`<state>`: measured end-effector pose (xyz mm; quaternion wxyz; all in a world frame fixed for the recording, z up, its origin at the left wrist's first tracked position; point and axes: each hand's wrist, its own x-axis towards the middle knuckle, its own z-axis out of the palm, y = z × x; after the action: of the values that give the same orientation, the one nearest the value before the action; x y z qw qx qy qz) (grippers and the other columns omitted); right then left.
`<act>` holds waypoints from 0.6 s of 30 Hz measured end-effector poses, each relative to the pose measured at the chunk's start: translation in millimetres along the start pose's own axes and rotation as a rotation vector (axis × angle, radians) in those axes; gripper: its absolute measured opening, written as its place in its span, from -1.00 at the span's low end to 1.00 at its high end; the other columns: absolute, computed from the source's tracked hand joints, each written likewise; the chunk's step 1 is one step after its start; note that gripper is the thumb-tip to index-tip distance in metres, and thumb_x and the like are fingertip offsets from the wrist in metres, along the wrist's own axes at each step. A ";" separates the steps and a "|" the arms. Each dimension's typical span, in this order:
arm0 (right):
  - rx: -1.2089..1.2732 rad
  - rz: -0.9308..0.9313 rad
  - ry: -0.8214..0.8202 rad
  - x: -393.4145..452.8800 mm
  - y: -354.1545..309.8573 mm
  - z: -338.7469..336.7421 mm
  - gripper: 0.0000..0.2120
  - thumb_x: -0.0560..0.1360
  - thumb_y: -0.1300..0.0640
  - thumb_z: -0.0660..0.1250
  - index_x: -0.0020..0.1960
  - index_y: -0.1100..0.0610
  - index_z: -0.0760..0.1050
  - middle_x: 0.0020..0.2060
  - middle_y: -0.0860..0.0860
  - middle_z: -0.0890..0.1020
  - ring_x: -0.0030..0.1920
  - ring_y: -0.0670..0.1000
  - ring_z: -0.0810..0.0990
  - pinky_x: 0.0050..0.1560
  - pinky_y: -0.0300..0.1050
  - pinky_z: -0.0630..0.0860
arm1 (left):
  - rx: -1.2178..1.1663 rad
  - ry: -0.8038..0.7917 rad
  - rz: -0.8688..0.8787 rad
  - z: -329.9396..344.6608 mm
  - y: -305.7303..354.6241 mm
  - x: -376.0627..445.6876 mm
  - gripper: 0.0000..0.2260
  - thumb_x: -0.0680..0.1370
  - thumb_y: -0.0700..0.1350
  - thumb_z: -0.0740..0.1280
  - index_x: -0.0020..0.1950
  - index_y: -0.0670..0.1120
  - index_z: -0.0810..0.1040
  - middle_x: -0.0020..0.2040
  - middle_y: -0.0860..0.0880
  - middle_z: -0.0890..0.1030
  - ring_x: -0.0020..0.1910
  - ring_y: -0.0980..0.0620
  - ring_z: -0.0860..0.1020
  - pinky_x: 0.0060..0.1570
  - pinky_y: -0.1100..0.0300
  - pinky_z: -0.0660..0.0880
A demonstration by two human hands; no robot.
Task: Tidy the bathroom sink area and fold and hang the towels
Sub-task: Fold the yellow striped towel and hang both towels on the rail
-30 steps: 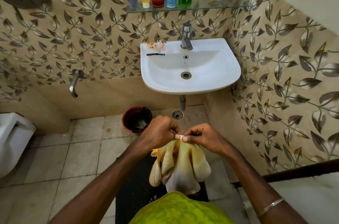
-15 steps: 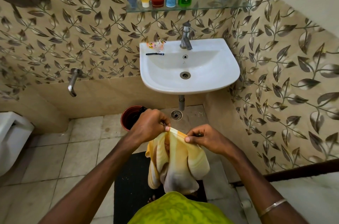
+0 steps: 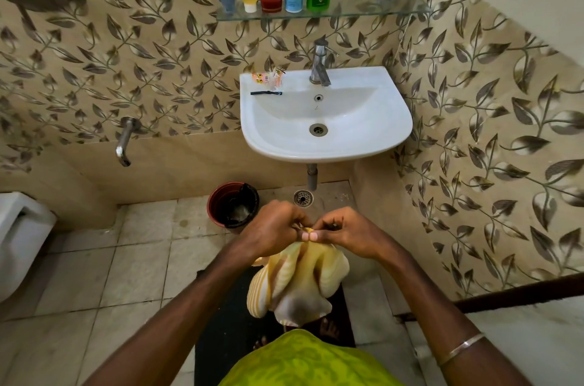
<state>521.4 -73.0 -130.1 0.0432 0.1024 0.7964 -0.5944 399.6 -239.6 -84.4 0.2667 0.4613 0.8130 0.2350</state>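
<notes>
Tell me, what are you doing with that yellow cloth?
A person stands in front of the sink and pinches the top edge of a yellow striped towel with both the left hand and the right hand, held close together. The rest of the towel hangs bunched below, not yet folded or hung.

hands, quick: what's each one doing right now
Left hand: closed, pinching the top edge of the yellow striped cloth towel.
Right hand: closed, pinching the same towel edge.
</notes>
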 end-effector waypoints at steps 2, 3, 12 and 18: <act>-0.014 0.017 -0.005 -0.2 1.4 0.9 -0.75 0.44 -0.07 0.53 -0.04 0.10 0.74 -0.12 0.10 0.75 -0.09 0.06 0.68 0.02 0.23 0.59 | 0.028 0.007 -0.011 -2.3 -0.9 1.1 -0.91 0.48 -0.10 0.50 -0.03 0.01 0.72 -0.10 0.06 0.71 -0.10 0.12 0.63 -0.08 0.18 0.57; -0.018 0.025 -0.007 -0.4 1.8 0.9 -0.80 0.46 -0.02 0.53 -0.03 0.10 0.74 -0.12 0.10 0.75 -0.10 0.02 0.68 0.00 0.19 0.60 | 0.037 0.005 -0.016 -3.4 -1.3 1.5 -0.92 0.48 -0.10 0.50 -0.04 0.01 0.72 -0.10 0.05 0.71 -0.09 0.12 0.63 -0.06 0.16 0.58; -0.053 0.086 -0.003 -9.1 11.6 -10.7 -0.87 0.50 0.04 0.52 -0.06 0.10 0.74 -0.15 0.03 0.75 -0.12 -0.04 0.70 -0.01 0.02 0.62 | 0.041 -0.005 -0.038 -15.7 -7.1 1.9 -0.91 0.50 -0.14 0.48 0.00 -0.04 0.72 -0.07 0.06 0.70 -0.05 0.12 0.62 0.01 0.12 0.59; 0.022 0.091 0.035 -16.3 18.2 -14.3 -0.83 0.50 0.07 0.51 -0.04 0.18 0.73 -0.10 0.10 0.76 -0.06 0.08 0.72 0.08 0.13 0.63 | 0.030 0.005 -0.055 -21.1 -13.2 2.5 -0.91 0.50 -0.15 0.48 -0.02 -0.02 0.72 -0.12 0.11 0.68 -0.08 0.16 0.62 0.01 0.09 0.61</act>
<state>541.9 -56.2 -140.0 0.0550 0.1492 0.7851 -0.5986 376.6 -246.4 -77.4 0.2642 0.4420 0.8295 0.2162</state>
